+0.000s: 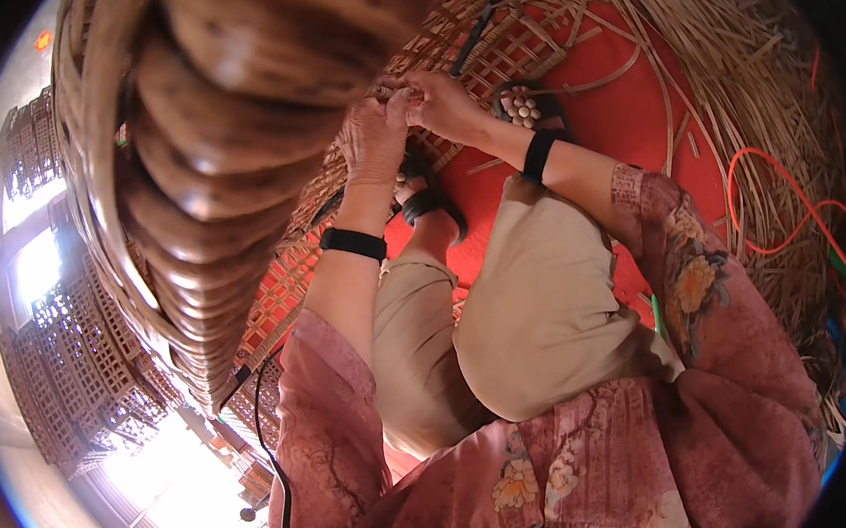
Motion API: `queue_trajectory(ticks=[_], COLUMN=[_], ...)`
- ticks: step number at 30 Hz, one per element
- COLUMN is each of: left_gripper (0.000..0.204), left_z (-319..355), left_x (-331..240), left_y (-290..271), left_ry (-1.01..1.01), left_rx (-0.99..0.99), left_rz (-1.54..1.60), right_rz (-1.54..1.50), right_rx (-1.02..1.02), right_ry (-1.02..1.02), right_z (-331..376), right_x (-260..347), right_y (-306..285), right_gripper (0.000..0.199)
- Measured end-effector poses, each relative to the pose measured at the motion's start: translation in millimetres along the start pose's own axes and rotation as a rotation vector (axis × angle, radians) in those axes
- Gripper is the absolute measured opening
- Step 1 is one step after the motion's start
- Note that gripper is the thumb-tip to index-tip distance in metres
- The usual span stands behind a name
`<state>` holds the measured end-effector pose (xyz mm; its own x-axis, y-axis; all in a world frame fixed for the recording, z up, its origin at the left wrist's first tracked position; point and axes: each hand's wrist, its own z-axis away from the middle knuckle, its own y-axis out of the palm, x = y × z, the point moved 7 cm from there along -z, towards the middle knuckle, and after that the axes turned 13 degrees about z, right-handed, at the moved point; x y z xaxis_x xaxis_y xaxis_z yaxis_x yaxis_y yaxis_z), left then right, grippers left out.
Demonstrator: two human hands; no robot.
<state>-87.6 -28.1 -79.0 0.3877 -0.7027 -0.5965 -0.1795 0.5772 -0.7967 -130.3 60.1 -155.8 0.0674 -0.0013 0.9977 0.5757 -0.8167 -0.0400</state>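
My left hand [372, 138] and my right hand [446, 107] meet at the upper middle, fingertips touching. Both are closed in a pinch, but what lies between the fingers is too small to make out. They are close against an open-lattice woven cane basket [518, 53], whose weave spreads behind and below them. A thick, glossy brown wrapped-cane band [222, 131] looms very near at the upper left and hides part of the basket. A thin dark tool-like bar [476, 37] lies on the lattice beyond my right hand.
Loose cane strips [742, 55] are heaped along the right, some straying onto the red ground covering [616, 84]. An orange cord [780, 172] loops over them. Beside my knees are sandalled feet, one with a beaded sandal [522, 108]. More woven baskets [71, 357] stand stacked at the left.
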Motion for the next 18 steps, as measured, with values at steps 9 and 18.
queue_trajectory(ticks=[9,18], left_gripper=[0.03,0.027], left_z=[0,-14], left_x=[-26,5], left_y=[-4,-5], left_ry=[0.153,0.037], left_rx=[-0.097,-0.024], left_rz=[0.013,0.239], right_rz=[-0.173,-0.145], right_rx=[0.029,0.13], right_ry=[0.113,0.136], right_z=[20,25], right_x=[-13,-6], right_y=[16,-39], right_gripper=[0.02,0.025])
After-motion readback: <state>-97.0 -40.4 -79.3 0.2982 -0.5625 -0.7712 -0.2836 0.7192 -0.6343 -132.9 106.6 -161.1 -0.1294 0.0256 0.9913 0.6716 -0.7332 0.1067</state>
